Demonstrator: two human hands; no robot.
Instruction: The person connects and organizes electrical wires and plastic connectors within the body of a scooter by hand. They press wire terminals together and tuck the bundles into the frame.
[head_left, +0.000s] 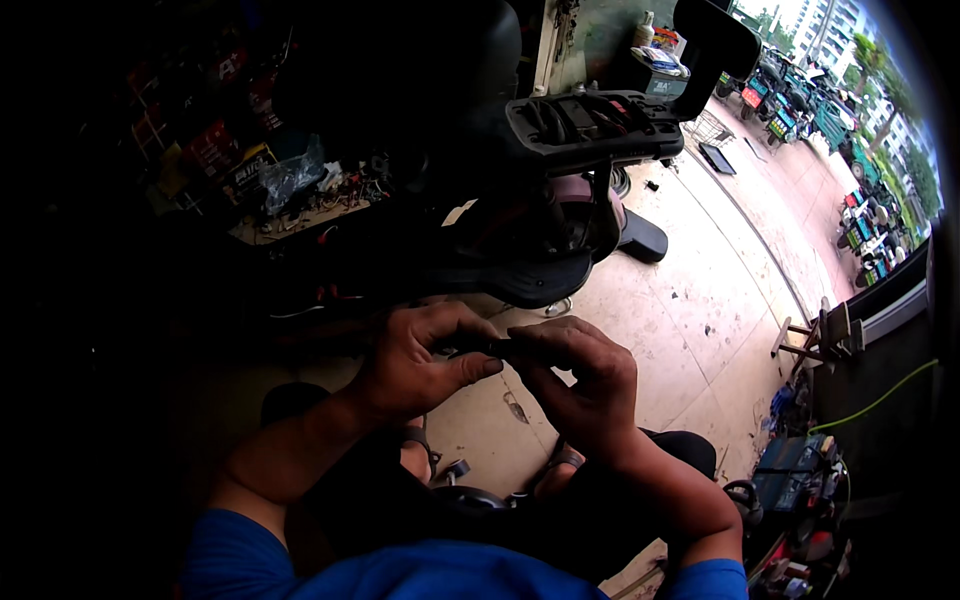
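My left hand [415,362] and my right hand [585,380] meet in front of me, above my knees. Between their fingertips is a small dark piece [499,347], too dim to name. The left thumb and forefinger close on its left end, and the right fingers pinch its right end. Just beyond my hands stands a dark scooter [540,275] with its seat area and rear rack [590,125] in view. Much of the scooter is lost in shadow.
A cluttered bench [300,215] with loose wires and a clear plastic bag [293,178] is at the left. At the right are a small wooden stool [822,335] and a dark blue box [795,470] among tools. Parked vehicles [800,110] line the pavement outside.
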